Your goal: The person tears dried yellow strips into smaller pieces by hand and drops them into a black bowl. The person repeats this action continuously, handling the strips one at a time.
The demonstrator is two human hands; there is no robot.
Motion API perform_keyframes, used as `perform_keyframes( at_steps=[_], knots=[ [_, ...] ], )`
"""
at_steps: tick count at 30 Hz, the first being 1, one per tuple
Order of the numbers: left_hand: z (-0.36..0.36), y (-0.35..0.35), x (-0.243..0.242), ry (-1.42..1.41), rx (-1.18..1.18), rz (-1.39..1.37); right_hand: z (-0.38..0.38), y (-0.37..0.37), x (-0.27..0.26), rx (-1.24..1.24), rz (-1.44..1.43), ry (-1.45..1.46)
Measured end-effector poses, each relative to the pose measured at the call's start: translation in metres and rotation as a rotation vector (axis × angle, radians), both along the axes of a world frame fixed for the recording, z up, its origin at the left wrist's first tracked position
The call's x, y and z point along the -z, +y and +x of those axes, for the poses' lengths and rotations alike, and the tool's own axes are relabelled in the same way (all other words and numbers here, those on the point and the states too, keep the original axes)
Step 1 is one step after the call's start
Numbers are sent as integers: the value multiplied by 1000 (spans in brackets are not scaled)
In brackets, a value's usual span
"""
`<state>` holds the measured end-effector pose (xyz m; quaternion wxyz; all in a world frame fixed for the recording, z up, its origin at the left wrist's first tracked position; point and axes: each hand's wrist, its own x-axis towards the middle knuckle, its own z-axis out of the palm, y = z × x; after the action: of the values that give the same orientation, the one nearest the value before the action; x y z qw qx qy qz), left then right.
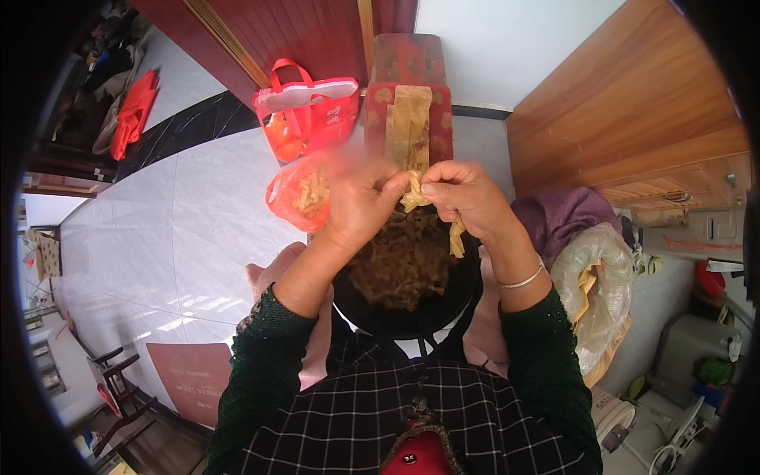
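Note:
My left hand (365, 193) and my right hand (466, 193) are close together, pinching a twisted pale yellow strip (414, 193) between thumbs and fingers. One loose end of yellow material hangs below my right hand. Under my hands is a dark round pan (409, 323) holding many brown twisted pieces (407, 267). Beyond my hands, flat yellowish strips (412, 119) lie stacked on a worn red box or stool (439, 119). Beside my left hand stands a thin red plastic bag (282, 199) with short pale pieces (312, 196) inside.
A red carrier bag (323, 119) stands by the red door (285, 35). At right are a purple cloth (564, 217), a large clear plastic sack (599, 297) and a wooden cabinet (629, 101). A reddish cardboard sheet (190, 377) lies on the tiled floor near a dark wooden chair (116, 380).

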<state>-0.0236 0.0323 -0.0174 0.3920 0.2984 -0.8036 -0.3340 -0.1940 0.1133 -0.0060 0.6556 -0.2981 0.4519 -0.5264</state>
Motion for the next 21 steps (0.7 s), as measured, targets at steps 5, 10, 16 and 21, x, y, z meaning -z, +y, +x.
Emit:
perform_keyframes(
  at_steps=[5,10,16,21],
  knots=[
    [3,3,-9,20,185,73,8,-4,1,126,-113,-7],
    [10,-4,-20,-179,316,35,11,-2,12,41,-211,-6],
    [16,-10,-25,264,658,1203,21,4,-21,81,-272,221],
    [32,-7,-36,725,857,1311,-2,14,-35,1,-632,663]
  ],
)
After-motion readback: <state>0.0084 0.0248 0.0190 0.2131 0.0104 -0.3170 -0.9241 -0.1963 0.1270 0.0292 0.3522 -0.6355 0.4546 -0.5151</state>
